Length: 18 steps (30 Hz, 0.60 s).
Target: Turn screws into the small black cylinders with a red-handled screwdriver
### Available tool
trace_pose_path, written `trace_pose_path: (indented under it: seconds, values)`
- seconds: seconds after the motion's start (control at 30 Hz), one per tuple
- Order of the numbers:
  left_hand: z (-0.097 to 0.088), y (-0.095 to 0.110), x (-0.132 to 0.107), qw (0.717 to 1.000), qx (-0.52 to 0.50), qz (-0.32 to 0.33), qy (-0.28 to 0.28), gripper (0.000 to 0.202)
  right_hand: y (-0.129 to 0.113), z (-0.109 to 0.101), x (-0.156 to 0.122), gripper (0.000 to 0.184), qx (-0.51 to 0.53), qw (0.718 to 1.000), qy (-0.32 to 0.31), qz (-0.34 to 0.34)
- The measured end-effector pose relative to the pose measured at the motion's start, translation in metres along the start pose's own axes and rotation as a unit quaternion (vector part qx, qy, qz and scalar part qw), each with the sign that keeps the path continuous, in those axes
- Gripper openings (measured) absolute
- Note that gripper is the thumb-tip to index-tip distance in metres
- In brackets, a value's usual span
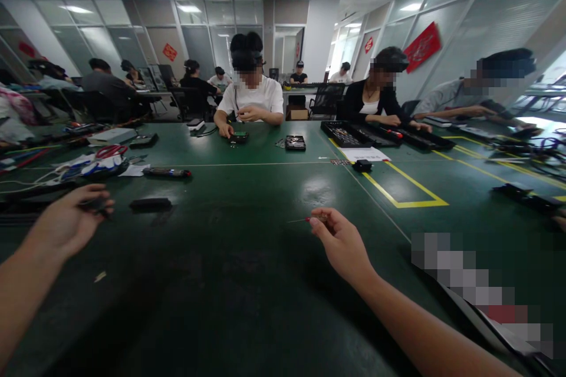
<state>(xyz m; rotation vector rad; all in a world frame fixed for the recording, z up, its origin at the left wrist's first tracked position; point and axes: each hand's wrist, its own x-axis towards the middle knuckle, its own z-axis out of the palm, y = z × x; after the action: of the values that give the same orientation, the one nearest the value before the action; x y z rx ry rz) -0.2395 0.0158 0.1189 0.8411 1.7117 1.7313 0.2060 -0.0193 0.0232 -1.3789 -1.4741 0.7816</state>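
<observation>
My right hand hovers over the dark green table near the middle, fingers closed in a pinch on a thin screwdriver with a red collar, its tip pointing left. My left hand is at the left, fingers curled around a small dark part that I cannot make out. A flat black piece lies on the table just right of my left hand. A black pen-like tool with a red end lies farther back.
Cables, a red loop and white papers are heaped at the left. A yellow-taped rectangle marks the table at right, with a small black block and black trays behind. Other people sit across the table working.
</observation>
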Motion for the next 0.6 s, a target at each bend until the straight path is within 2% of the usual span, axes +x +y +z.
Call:
trace_pose_path:
  seconds: [0.07, 0.13, 0.23, 0.33, 0.4, 0.47, 0.6]
  values:
    - [0.029, -0.012, -0.017, 0.991, -0.061, -0.080, -0.093, 0.027, -0.003, -0.002, 0.000, 0.028, -0.013, 1.000, 0.004, -0.001]
    - [0.065, -0.023, -0.045, 0.974, -0.079, -0.095, -0.188, 0.037, -0.006, -0.003, -0.001, 0.030, -0.024, 1.000, 0.010, -0.006]
    - [0.119, -0.040, -0.094, 0.957, -0.074, -0.115, -0.256, 0.037, -0.011, -0.006, -0.002, 0.029, -0.032, 0.999, 0.025, -0.023]
    - [0.158, -0.058, -0.137, 0.933, -0.073, -0.130, -0.328, 0.035, -0.014, -0.008, -0.003, 0.030, -0.037, 0.998, 0.036, -0.040]
    - [0.173, -0.070, -0.157, 0.917, -0.071, -0.092, -0.383, 0.030, -0.015, -0.008, -0.004, 0.032, -0.035, 0.997, 0.042, -0.045]
    - [0.181, -0.081, -0.171, 0.906, -0.071, -0.040, -0.415, 0.027, -0.017, -0.008, -0.004, 0.033, -0.019, 0.998, 0.051, -0.044]
    - [0.179, -0.098, -0.178, 0.886, -0.071, 0.012, -0.458, 0.035, -0.023, -0.007, -0.008, 0.033, 0.030, 0.996, 0.079, -0.041]
